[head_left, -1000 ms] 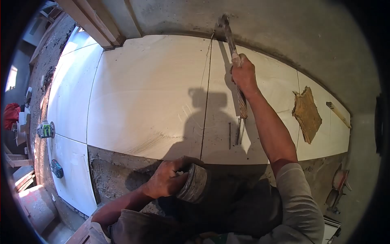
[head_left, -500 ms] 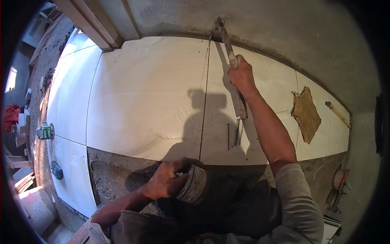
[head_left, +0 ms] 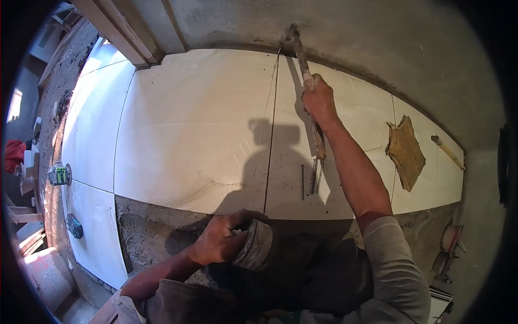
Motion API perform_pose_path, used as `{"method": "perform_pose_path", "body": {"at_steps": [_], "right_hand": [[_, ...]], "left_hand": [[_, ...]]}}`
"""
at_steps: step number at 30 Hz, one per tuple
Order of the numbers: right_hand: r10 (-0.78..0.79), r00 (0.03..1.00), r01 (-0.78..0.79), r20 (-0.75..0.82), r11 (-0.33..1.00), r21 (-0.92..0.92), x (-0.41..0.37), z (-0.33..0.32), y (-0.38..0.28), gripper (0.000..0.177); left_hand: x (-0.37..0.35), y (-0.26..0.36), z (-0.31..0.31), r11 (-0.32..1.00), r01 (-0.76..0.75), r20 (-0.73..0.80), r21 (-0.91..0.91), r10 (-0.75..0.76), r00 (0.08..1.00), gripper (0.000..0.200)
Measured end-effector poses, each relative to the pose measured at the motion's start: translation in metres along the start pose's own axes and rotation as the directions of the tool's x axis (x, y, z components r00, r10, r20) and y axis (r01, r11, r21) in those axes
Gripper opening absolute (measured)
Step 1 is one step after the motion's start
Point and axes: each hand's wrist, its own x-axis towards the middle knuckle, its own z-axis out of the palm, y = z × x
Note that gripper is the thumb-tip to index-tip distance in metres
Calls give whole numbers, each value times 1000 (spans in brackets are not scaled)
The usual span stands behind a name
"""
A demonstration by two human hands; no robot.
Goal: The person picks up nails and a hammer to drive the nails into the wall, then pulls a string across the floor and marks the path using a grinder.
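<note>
My right hand (head_left: 320, 101) grips a hammer (head_left: 317, 135) by the upper part of its handle. The hammer head is up against the foot of the grey wall (head_left: 367, 38), at the end of a tile joint. A thin string (head_left: 273, 81) runs from that spot over the pale floor tiles (head_left: 189, 135). My left hand (head_left: 221, 240) is closed around a dusty grey cylindrical roll (head_left: 254, 245), held low near my lap; its exact kind I cannot tell. Several long nails (head_left: 302, 182) lie on the tile below the hammer handle.
A ragged brown flat piece (head_left: 406, 154) and a short wooden stick (head_left: 448, 152) lie on the right tiles. A red-and-metal tool (head_left: 449, 251) rests beyond. At left are a green device (head_left: 60, 174) and a teal one (head_left: 74, 226). Rough mortar (head_left: 156, 221) borders the tiles' near edge.
Almost nothing differs. The hammer stays at the wall, and the view has shifted very slightly.
</note>
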Motion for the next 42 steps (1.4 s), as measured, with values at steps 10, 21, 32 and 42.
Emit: {"method": "perform_pose_path", "body": {"at_steps": [10,21,32,42], "right_hand": [[1,999,5,44,992,-126,7,11,9,28],[3,1000,-3,-1,999,-40,-8,0,-12,30],[78,997,-78,3,994,70,-10,-9,16,33],[61,996,-44,-67,972,230,-16,-3,-1,30]], "left_hand": [[2,0,0,999,-37,-12,33,37,999,31],[3,8,-1,999,33,9,-21,-33,999,30],[3,8,0,996,-43,-23,83,45,999,31],[5,-7,2,996,-86,-34,26,87,996,28]]}}
